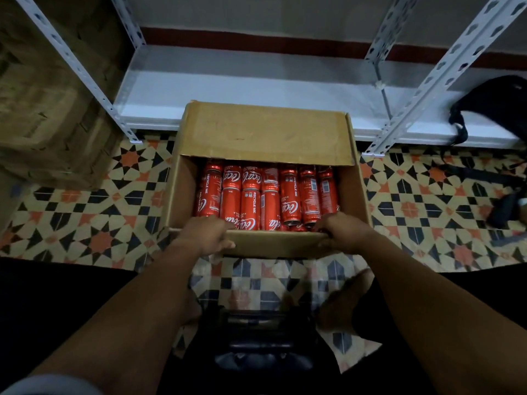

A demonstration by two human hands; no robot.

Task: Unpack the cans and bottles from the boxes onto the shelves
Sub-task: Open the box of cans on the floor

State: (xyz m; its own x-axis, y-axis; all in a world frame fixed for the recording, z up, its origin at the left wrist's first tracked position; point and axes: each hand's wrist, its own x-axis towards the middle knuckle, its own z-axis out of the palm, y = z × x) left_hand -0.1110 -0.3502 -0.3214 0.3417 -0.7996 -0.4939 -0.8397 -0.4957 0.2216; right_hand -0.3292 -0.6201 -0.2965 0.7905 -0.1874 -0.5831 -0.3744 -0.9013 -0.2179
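An open cardboard box [265, 132] sits at the centre of a patterned tile floor [85, 223], packed with red cans [268, 195] lying on their sides. Both hands grip the box's near edge: the left hand [204, 236] at 7 o'clock of the cans, the right hand [345, 232] at 5 o'clock, fingers curled over the rim. A white metal shelf [256, 89] stands beyond, at 12 o'clock. A black bag [490, 106] rests on the shelf at 2 o'clock.
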